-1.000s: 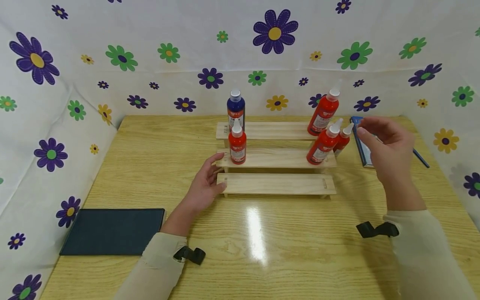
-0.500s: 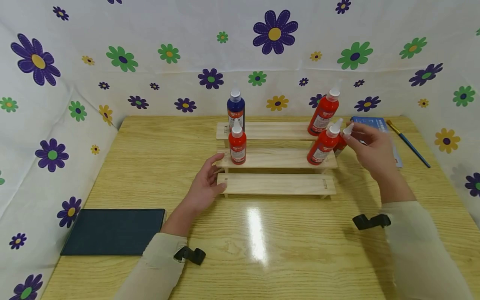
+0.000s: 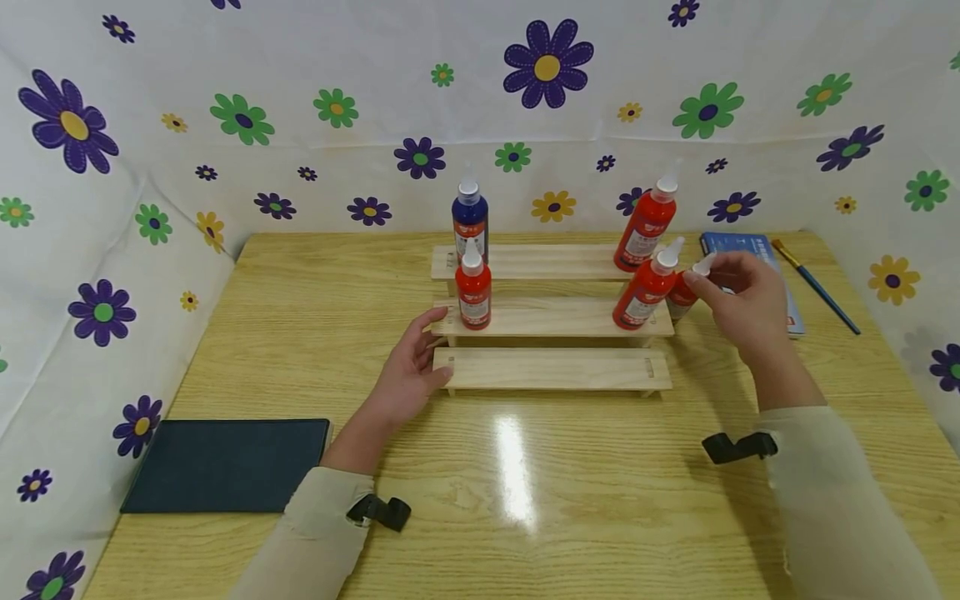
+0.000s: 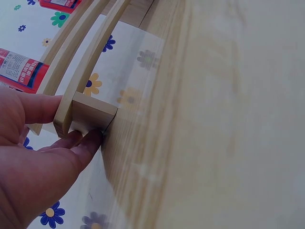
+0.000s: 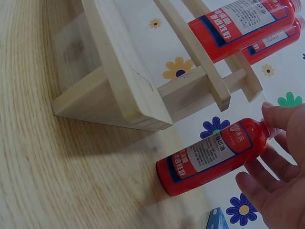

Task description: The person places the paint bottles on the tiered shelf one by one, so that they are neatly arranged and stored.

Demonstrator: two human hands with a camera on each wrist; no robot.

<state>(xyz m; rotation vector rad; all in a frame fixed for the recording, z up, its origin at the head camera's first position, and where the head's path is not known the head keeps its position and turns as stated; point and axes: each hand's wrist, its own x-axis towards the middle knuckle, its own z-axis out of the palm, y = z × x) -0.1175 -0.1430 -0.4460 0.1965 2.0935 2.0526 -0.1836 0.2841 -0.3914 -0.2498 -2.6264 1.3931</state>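
A three-step wooden rack (image 3: 551, 368) stands mid-table. My left hand (image 3: 408, 375) holds its left end; the left wrist view shows the thumb and fingers (image 4: 86, 143) around the front step's end. Beyond the rack's right end, my right hand (image 3: 750, 300) pinches a red bottle (image 3: 678, 298) by its neck, just under the white nozzle cap. In the right wrist view this red bottle (image 5: 209, 157) leans, its label showing; whether its base touches the table I cannot tell. On the rack are a blue bottle (image 3: 470, 218) and red bottles at left (image 3: 474, 298) and right (image 3: 643, 293).
Another red bottle (image 3: 647, 232) is on the back step. At the back right lie a blue booklet (image 3: 738, 242) and a paintbrush (image 3: 817, 287). A dark flat board (image 3: 228, 465) lies at front left. A flowered cloth (image 3: 300, 50) hangs behind the table.
My right hand has moved left and down onto the red bottle beside the rack and now pinches its neck. That bottle has shifted slightly towards me. My left hand stays put.
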